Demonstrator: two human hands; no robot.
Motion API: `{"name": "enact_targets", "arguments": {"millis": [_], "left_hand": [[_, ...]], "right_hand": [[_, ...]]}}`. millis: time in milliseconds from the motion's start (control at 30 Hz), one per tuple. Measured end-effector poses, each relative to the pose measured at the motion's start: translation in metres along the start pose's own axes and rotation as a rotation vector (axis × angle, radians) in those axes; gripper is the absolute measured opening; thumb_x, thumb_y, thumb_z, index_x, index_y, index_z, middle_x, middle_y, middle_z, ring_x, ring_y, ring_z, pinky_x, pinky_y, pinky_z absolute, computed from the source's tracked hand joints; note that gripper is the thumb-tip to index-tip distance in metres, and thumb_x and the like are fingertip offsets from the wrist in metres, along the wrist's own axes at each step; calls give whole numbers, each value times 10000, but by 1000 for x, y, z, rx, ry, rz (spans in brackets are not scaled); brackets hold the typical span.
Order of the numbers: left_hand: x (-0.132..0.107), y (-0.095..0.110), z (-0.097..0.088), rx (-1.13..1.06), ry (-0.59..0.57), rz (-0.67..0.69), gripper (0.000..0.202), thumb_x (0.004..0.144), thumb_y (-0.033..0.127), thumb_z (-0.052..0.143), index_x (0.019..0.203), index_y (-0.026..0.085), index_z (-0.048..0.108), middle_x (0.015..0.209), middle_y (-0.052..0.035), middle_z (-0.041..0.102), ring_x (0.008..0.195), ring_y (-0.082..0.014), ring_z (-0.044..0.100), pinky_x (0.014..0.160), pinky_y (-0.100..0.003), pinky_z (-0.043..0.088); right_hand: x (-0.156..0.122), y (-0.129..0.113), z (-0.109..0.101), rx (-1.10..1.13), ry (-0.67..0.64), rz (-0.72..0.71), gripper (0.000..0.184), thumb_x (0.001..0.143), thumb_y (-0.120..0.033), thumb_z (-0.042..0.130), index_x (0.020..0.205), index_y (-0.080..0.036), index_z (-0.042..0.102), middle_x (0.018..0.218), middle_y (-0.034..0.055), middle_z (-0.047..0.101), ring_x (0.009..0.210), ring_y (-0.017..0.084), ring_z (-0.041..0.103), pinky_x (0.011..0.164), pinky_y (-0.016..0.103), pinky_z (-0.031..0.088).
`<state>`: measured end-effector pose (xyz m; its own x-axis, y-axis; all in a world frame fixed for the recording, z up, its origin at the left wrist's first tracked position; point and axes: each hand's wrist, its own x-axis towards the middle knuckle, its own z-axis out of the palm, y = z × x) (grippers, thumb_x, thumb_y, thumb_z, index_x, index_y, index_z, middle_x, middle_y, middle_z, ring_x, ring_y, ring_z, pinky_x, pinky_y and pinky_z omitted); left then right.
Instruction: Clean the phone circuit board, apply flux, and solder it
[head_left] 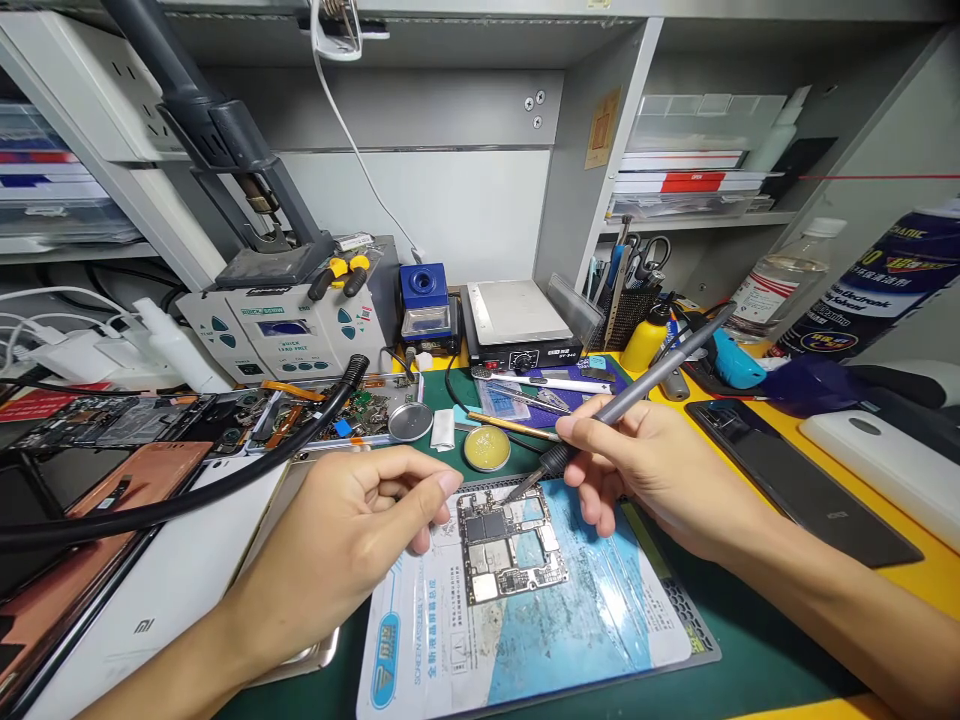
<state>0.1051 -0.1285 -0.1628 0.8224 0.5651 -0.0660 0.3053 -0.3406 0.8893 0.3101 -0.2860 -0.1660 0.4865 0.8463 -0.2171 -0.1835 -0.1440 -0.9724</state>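
Observation:
A phone circuit board (508,545) lies on a blue and white printed sheet (555,620) in front of me. My right hand (645,465) is closed round a grey soldering iron (637,395), held like a pen, with its tip touching the board's top edge. My left hand (352,535) rests just left of the board, fingers curled, thumb and forefinger pinched together at the board's upper left corner. What the pinch holds is too small to make out.
A round tin of yellow flux (486,447) and a small metal tin (410,421) sit behind the board. A rework station (289,335), a hot plate (517,325) and a black hose (225,480) stand behind and left. Phone parts (135,420) lie left, a black phone back (795,480) right.

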Motion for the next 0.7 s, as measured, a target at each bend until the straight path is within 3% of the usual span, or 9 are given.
{"name": "enact_targets", "arguments": {"millis": [700], "left_hand": [[0,-1,1,12,6,5,309,919,508,681,834,228,780,717,-9,727,560,-113,632,407,-160,436]], "right_hand": [[0,-2,1,4,11,13,311,860,-345,809,691,-157,627,547,34,698,368,143,639,358,205,538]]}}
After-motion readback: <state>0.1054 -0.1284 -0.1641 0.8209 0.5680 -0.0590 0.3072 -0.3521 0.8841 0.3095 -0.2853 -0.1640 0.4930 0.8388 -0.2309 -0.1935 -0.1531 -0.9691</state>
